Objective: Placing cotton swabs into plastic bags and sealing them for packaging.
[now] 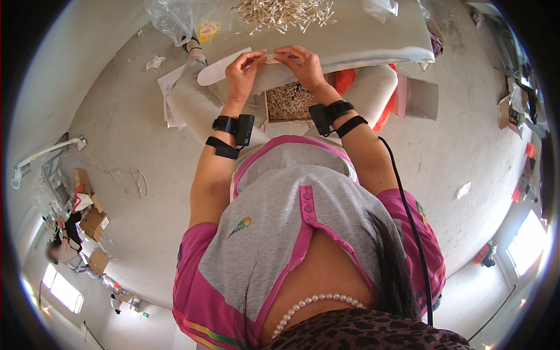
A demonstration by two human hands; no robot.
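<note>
My left hand (244, 65) and my right hand (301, 63) meet at the near edge of the table, fingertips pinched close together. Between them is a short, pale bundle (270, 59) that looks like cotton swabs; the fingers partly cover it. Just beyond my hands, a loose pile of cotton swabs (284, 13) lies on the table (344, 41). A white sheet with a rounded end (219, 71) sticks out over the table edge beside my left hand. Below my hands, between my legs, stands a box full of cotton swabs (291, 100).
A clear plastic bag (171, 20) and a yellow packet (208, 30) lie at the table's left. Another clear bag (380, 8) is at the back right. An open carton (421, 98) stands on the floor to the right, near red plastic (382, 116) by my leg.
</note>
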